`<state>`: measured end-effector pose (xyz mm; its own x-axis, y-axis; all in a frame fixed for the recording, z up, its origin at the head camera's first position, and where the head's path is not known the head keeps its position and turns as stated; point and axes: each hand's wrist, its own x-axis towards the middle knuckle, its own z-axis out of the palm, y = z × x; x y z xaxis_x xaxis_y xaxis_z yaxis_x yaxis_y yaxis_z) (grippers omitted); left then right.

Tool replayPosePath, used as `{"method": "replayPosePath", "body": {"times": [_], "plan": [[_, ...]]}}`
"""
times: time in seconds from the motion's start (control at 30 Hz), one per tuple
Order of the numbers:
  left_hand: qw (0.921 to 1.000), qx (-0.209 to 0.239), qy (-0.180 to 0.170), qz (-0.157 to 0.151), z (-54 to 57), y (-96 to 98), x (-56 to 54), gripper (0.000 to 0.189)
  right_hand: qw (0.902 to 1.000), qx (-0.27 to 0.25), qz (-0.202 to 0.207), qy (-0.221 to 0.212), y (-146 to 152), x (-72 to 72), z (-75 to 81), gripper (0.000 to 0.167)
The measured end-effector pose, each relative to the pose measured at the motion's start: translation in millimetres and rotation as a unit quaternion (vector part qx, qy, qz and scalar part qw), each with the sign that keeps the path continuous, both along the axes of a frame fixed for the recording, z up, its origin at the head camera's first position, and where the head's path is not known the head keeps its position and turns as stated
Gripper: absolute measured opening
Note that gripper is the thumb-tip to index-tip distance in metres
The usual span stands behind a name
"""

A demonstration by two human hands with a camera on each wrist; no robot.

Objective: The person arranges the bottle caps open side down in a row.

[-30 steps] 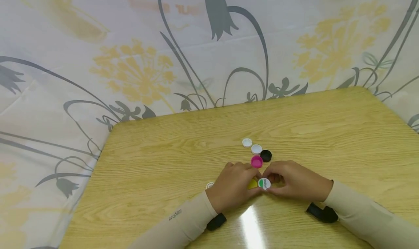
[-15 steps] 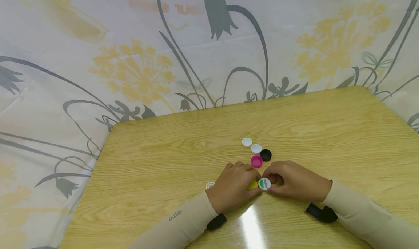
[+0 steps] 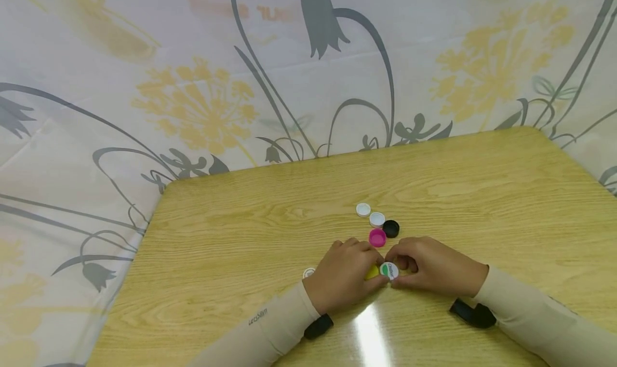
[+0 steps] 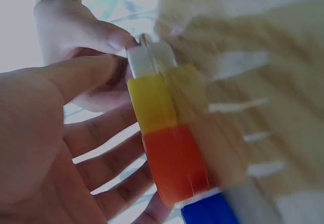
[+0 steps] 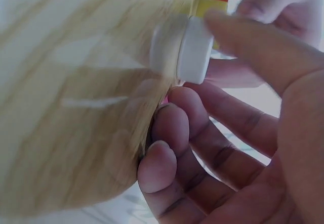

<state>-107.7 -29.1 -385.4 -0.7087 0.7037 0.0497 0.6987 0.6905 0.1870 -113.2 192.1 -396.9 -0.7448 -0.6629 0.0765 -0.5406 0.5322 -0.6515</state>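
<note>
White green-printed bottle cap (image 3: 389,271): we're seeing the right hand (image 3: 430,267) pinching it, flush beside the yellow cap (image 4: 152,103), which the left hand (image 3: 339,276) is gripping. Hardly anything is shifting since a second ago; we're judging it fine aligning.

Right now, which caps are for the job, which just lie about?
Likely job:
two round white printed plastic caps
yellow plastic cap
red plastic cap
blue plastic cap

Likely loose:
two farthest white plastic caps
black plastic cap
pink plastic cap
</note>
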Motion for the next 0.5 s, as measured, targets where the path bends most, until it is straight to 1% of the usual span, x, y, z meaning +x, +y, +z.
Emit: {"method": "replayPosePath", "body": {"times": [0.1, 0.17, 0.33, 0.4, 0.5], "plan": [[0.9999, 0.003, 0.006, 0.008, 4.5, 0.9, -2.9, 0.03, 1.0, 0.002, 0.001, 0.01, 1, -2.9, 3.7, 0.023], [0.9996, 0.004, 0.02, 0.018, 8.1, 1.7, -5.9, 0.031, 0.9998, 0.006, -0.006, 0.018, 1, -6.2, 7.0, 0.021], [0.9972, 0.031, 0.055, 0.038, 17.2, 3.0, -15.7, 0.024, 0.9987, 0.01, -0.031, 0.039, 0, -18.2, 14.2, 0.016], [0.9964, 0.047, 0.056, 0.043, 19.3, 3.4, -19.5, 0.021, 0.9981, 0.006, -0.036, 0.048, -1, -23.2, 14.9, 0.016], [0.9958, 0.059, 0.042, 0.056, 21.2, 4.6, -24.1, 0.021, 0.9978, 0.002, -0.041, 0.051, -2, -29.1, 15.3, 0.016]]}}
